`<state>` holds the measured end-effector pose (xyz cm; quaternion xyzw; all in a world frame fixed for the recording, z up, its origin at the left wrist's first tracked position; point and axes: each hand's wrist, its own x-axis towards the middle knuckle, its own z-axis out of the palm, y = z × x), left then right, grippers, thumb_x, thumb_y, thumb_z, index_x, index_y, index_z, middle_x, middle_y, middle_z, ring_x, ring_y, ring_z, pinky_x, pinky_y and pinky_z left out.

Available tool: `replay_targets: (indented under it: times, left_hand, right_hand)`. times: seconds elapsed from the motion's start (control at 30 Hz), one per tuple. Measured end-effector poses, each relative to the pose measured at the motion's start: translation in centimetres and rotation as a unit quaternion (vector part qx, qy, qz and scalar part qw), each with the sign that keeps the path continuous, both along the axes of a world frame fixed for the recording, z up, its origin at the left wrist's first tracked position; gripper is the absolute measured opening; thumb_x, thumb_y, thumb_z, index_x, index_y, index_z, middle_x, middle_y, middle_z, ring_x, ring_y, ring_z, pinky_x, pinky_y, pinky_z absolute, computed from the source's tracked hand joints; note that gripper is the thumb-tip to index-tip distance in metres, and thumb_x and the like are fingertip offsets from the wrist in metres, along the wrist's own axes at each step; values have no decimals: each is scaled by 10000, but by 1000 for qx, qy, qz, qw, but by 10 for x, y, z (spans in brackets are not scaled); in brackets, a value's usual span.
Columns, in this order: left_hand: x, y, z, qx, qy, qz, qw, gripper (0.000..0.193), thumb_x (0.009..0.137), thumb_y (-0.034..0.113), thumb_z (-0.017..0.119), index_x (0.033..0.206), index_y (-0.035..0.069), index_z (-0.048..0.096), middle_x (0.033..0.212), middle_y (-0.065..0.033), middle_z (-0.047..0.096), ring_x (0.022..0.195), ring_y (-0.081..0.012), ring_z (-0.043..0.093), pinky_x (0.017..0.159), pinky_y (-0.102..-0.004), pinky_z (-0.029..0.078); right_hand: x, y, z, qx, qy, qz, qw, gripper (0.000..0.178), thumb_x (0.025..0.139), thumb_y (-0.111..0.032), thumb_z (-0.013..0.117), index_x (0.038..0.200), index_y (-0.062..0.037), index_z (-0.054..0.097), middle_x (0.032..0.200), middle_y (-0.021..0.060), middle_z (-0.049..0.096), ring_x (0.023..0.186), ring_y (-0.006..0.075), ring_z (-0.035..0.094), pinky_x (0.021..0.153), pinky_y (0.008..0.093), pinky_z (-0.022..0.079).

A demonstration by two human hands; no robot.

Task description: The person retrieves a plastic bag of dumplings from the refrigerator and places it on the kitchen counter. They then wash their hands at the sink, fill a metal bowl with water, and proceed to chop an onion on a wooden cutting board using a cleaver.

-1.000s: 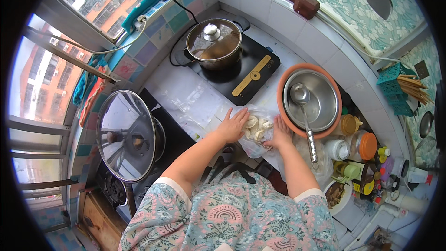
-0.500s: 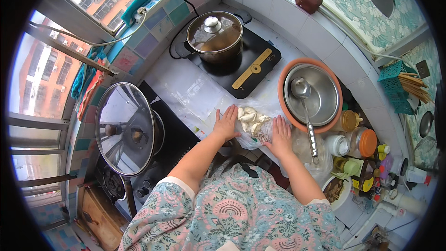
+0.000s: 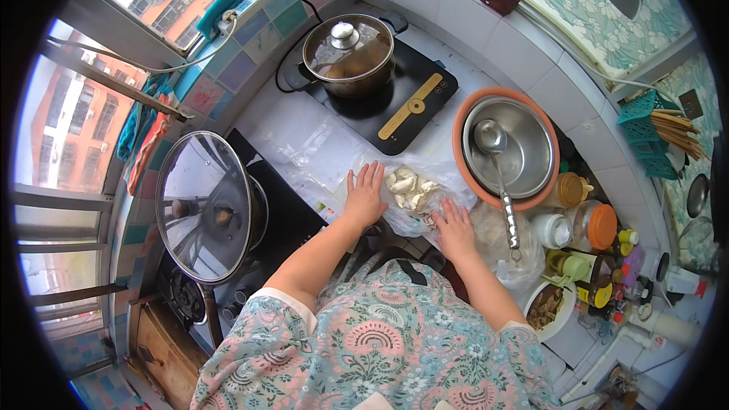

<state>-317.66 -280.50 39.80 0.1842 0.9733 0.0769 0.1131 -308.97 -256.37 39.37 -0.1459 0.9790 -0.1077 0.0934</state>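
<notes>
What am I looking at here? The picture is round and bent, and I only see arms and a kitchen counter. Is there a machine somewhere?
No machine: this is a person at work, filmed by a wide fisheye camera worn on the head and looking down. That lens bends the straight edges and rounds the picture. The two forearms come in from the bottom. The left hand lies flat and open on the white counter, and the right hand lies flat on the edge of a clear plastic bag. Between the hands, on the bag, sits a pile of pale dumplings. Neither hand grips anything. Behind them a lidded pot stands on a black induction cooker. To the right is a steel bowl in an orange basin, with a ladle resting in it. On the left a glass-lidded wok sits on the stove.
</notes>
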Motion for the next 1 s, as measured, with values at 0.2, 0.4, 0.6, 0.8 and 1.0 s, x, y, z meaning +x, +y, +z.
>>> replay_targets:
  times: [0.2, 0.4, 0.6, 0.8, 1.0]
  left_hand:
    - [36, 15, -6, 111, 61, -267, 955, 678, 792, 155, 561, 1410, 91, 288, 1402, -88, 366, 1213, -240, 414, 1059, -412, 259]
    - [32, 34, -7, 31, 77, -327, 941, 619, 823, 155, 494, 1409, 115, 298, 1373, -66, 398, 982, -180, 523, 884, -316, 378]
    - [21, 47, -12, -15, 76, -355, 932, 493, 813, 147, 508, 1293, 116, 399, 1142, -49, 518, 837, -186, 576, 797, -308, 403]
    - [-7, 51, 18, 127, 142, -221, 956, 198, 758, 111, 550, 946, 159, 510, 848, -31, 523, 735, -202, 582, 707, -325, 440]
    - [20, 24, -11, 73, 105, -258, 958, 238, 747, 135, 562, 985, 134, 559, 1026, -39, 503, 912, -205, 533, 764, -322, 438]
  right_hand:
    - [-12, -3, 0, -77, 21, -40, 996, 586, 645, -139, 733, 1192, -83, 530, 1287, 119, 467, 1233, 284, 407, 1075, 443, 253]
    - [-25, -4, 8, -27, 94, 31, 995, 398, 696, -97, 646, 1080, -49, 557, 1022, 109, 531, 1003, 280, 501, 988, 430, 331]
    - [-45, -6, 2, 42, 85, 88, 992, 157, 743, -96, 582, 895, -105, 545, 881, 64, 547, 893, 247, 531, 857, 374, 374]
    - [-61, -13, 19, 1, 199, -20, 980, 91, 733, -92, 558, 815, -109, 524, 794, 49, 514, 808, 236, 533, 739, 367, 400]
    - [-34, -12, -8, 3, 104, -16, 995, 179, 691, -74, 592, 857, -86, 526, 890, 79, 509, 865, 275, 528, 722, 404, 454]
